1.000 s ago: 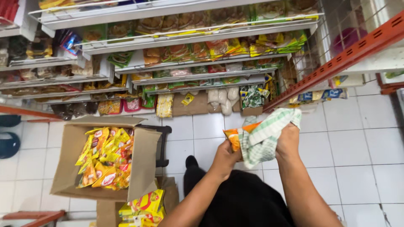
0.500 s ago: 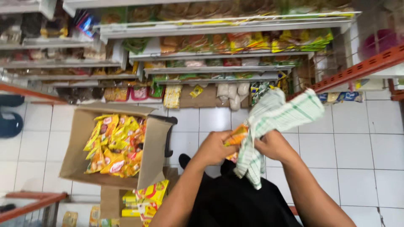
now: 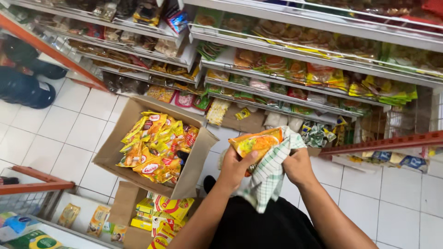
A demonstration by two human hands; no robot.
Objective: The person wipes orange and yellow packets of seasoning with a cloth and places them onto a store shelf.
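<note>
Here my left hand clamps an orange snack packet, long axis slanting up toward my right hand, whose fingers bunch a checked cloth against it.

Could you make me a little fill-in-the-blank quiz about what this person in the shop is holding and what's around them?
1. The left hand grips an orange snack ____.
2. The right hand presses a green-and-white checked ____ against it.
3. The open cardboard box on the floor, full of yellow and orange packets, lies to the person's ____.
4. The floor is covered in white ____.

Missing words: packet; cloth; left; tiles
</note>
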